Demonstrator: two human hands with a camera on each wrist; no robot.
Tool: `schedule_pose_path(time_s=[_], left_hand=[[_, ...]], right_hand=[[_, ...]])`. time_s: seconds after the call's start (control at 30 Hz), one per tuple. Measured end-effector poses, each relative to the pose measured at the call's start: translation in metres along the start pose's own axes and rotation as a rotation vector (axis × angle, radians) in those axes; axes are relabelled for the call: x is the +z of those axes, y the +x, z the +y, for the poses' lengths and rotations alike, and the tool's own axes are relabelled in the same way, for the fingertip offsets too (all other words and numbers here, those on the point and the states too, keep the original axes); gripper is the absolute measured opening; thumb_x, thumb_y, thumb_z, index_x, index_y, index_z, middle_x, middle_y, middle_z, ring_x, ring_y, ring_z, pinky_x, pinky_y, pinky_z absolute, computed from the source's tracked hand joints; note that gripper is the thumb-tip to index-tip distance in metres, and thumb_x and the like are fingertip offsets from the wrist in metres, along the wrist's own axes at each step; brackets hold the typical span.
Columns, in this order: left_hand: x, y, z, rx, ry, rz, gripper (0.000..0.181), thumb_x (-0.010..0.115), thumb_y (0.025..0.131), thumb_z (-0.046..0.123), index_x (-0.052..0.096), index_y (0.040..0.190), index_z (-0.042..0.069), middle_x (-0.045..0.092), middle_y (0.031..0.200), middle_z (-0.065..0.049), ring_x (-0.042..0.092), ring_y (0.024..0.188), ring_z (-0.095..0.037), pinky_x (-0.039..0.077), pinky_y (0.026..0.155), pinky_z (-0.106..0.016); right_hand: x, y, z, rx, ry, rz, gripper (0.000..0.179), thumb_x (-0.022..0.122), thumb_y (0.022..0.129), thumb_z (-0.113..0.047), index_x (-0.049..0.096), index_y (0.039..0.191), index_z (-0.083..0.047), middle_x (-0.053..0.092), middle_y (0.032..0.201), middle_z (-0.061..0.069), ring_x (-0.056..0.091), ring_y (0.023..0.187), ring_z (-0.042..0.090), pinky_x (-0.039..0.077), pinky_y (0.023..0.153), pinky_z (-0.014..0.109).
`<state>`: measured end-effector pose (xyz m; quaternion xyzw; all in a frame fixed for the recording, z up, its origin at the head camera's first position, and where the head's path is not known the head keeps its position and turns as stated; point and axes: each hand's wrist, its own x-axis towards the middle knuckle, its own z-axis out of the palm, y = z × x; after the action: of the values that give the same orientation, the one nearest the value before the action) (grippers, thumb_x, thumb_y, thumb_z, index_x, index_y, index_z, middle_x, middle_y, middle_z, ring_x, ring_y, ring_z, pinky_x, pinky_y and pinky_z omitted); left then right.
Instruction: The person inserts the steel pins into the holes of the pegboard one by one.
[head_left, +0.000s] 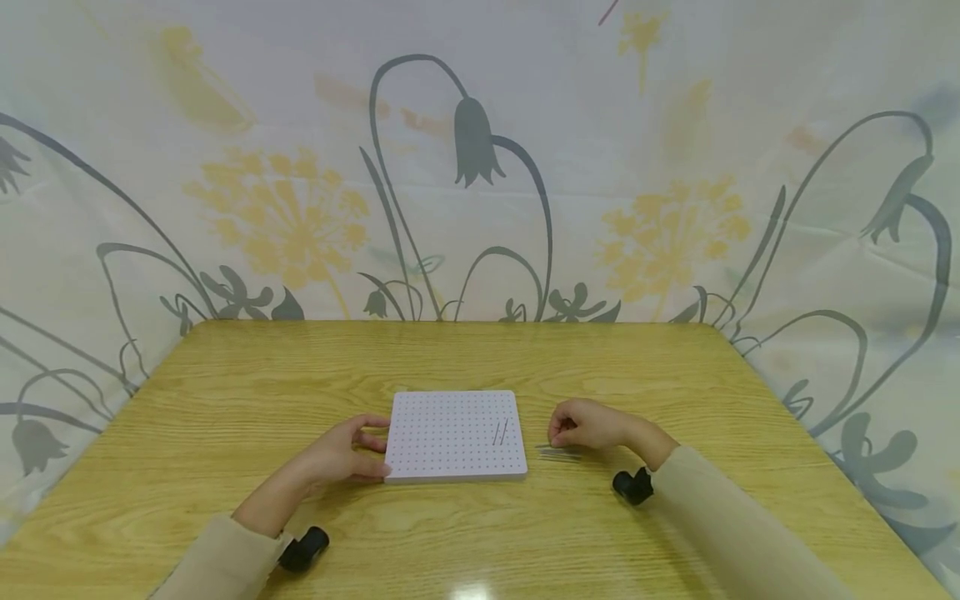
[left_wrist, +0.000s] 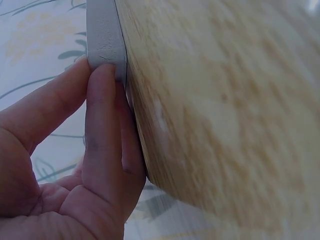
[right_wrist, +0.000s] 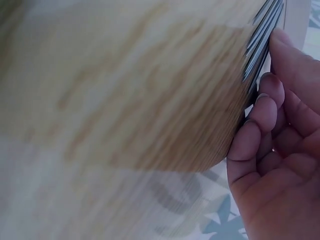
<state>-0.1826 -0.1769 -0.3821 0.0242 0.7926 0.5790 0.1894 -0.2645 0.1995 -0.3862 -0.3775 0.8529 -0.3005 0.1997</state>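
Note:
A white board [head_left: 450, 429] with rows of small holes lies flat on the table. Two thin reddish sticks [head_left: 498, 433] show over its right part. My left hand [head_left: 345, 454] is at the board's left edge, thumb by the near corner and fingers farther up; in the left wrist view, fingertips [left_wrist: 104, 72] touch the board's side. To the right of the board lie several thin grey sticks [head_left: 561, 455]. My right hand [head_left: 588, 423] is right at them, fingers curled, thumb and index close together. I cannot tell whether a stick is pinched between them.
The wood-grain table [head_left: 450, 358] stretches beyond the board to a pale curtain [head_left: 480, 208] with flower prints. Black wrist cameras sit under both cuffs, the left camera [head_left: 303, 550] and the right camera [head_left: 633, 486] low over the tabletop.

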Motion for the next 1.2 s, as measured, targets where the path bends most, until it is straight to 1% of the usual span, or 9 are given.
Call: schedule_pose_path(time_s=[0.17, 0.33, 0.43, 0.7, 0.83, 0.93, 1.07, 1.13, 1.2], left_hand=[[0.000, 0.001, -0.001, -0.001, -0.006, 0.003, 0.068, 0.072, 0.075, -0.009, 0.038, 0.133, -0.006, 0.051, 0.108, -0.020, 0.058, 0.085, -0.022, 0.055, 0.072, -0.034], [0.000, 0.001, -0.003, -0.005, -0.017, 0.008, 0.068, 0.072, 0.075, -0.009, 0.038, 0.133, -0.006, 0.051, 0.107, -0.020, 0.058, 0.084, -0.022, 0.055, 0.072, -0.034], [0.000, 0.000, -0.003, -0.007, -0.018, 0.009, 0.068, 0.071, 0.075, -0.009, 0.038, 0.133, -0.006, 0.051, 0.106, -0.020, 0.058, 0.083, -0.022, 0.055, 0.072, -0.034], [0.000, 0.002, -0.003, 0.009, -0.005, 0.004, 0.068, 0.072, 0.075, -0.008, 0.038, 0.133, -0.007, 0.051, 0.106, -0.020, 0.058, 0.083, -0.021, 0.055, 0.072, -0.034], [0.000, 0.002, -0.003, 0.009, 0.002, 0.004, 0.068, 0.072, 0.075, -0.008, 0.038, 0.133, -0.006, 0.051, 0.107, -0.019, 0.057, 0.084, -0.021, 0.055, 0.072, -0.033], [0.001, 0.001, -0.003, -0.002, 0.001, 0.011, 0.068, 0.072, 0.075, -0.008, 0.039, 0.133, -0.006, 0.051, 0.106, -0.019, 0.057, 0.084, -0.021, 0.055, 0.072, -0.034], [0.002, 0.001, -0.001, -0.013, 0.000, 0.019, 0.068, 0.073, 0.074, -0.009, 0.039, 0.133, -0.006, 0.051, 0.106, -0.019, 0.057, 0.084, -0.022, 0.055, 0.071, -0.034], [0.002, 0.001, -0.001, -0.014, 0.000, 0.017, 0.068, 0.072, 0.074, -0.009, 0.039, 0.133, -0.006, 0.051, 0.106, -0.019, 0.057, 0.084, -0.022, 0.055, 0.072, -0.034], [0.001, 0.000, -0.001, -0.010, -0.006, 0.012, 0.068, 0.072, 0.075, -0.009, 0.038, 0.134, -0.006, 0.051, 0.106, -0.020, 0.057, 0.083, -0.021, 0.055, 0.072, -0.034]], right_hand=[[0.000, 0.000, 0.000, -0.001, 0.007, 0.006, 0.005, 0.062, 0.088, -0.004, 0.063, 0.084, -0.002, 0.056, 0.077, -0.004, 0.046, 0.065, 0.005, 0.043, 0.058, 0.021], [0.001, 0.002, 0.000, -0.031, -0.066, -0.020, 0.006, 0.061, 0.089, -0.005, 0.061, 0.083, -0.004, 0.053, 0.076, -0.006, 0.043, 0.064, 0.004, 0.040, 0.058, 0.021], [0.000, 0.003, 0.001, -0.062, -0.094, -0.045, 0.007, 0.059, 0.091, -0.006, 0.061, 0.085, -0.005, 0.052, 0.077, -0.006, 0.042, 0.065, 0.003, 0.040, 0.059, 0.021], [-0.008, 0.000, -0.002, -0.007, -0.013, -0.110, 0.011, 0.050, 0.096, -0.006, 0.057, 0.089, -0.002, 0.051, 0.080, -0.003, 0.043, 0.068, 0.007, 0.040, 0.062, 0.023], [-0.009, 0.002, -0.004, 0.015, 0.040, -0.122, 0.013, 0.043, 0.098, -0.004, 0.052, 0.089, -0.001, 0.048, 0.078, 0.000, 0.041, 0.067, 0.010, 0.037, 0.061, 0.024], [-0.007, 0.003, -0.006, 0.007, 0.089, -0.096, 0.012, 0.040, 0.099, -0.002, 0.047, 0.090, 0.001, 0.049, 0.075, 0.003, 0.041, 0.064, 0.013, 0.037, 0.058, 0.023], [-0.003, 0.005, -0.013, -0.025, 0.120, -0.011, 0.008, 0.045, 0.098, -0.002, 0.050, 0.095, 0.004, 0.053, 0.074, 0.006, 0.045, 0.063, 0.013, 0.041, 0.055, 0.022], [-0.001, 0.006, -0.018, -0.050, 0.107, 0.033, 0.009, 0.048, 0.097, -0.004, 0.053, 0.096, 0.003, 0.057, 0.076, 0.006, 0.050, 0.065, 0.013, 0.045, 0.056, 0.022], [0.001, 0.008, -0.022, -0.066, 0.091, 0.072, 0.008, 0.051, 0.096, -0.005, 0.056, 0.096, 0.001, 0.061, 0.080, 0.006, 0.056, 0.070, 0.014, 0.049, 0.061, 0.023]])
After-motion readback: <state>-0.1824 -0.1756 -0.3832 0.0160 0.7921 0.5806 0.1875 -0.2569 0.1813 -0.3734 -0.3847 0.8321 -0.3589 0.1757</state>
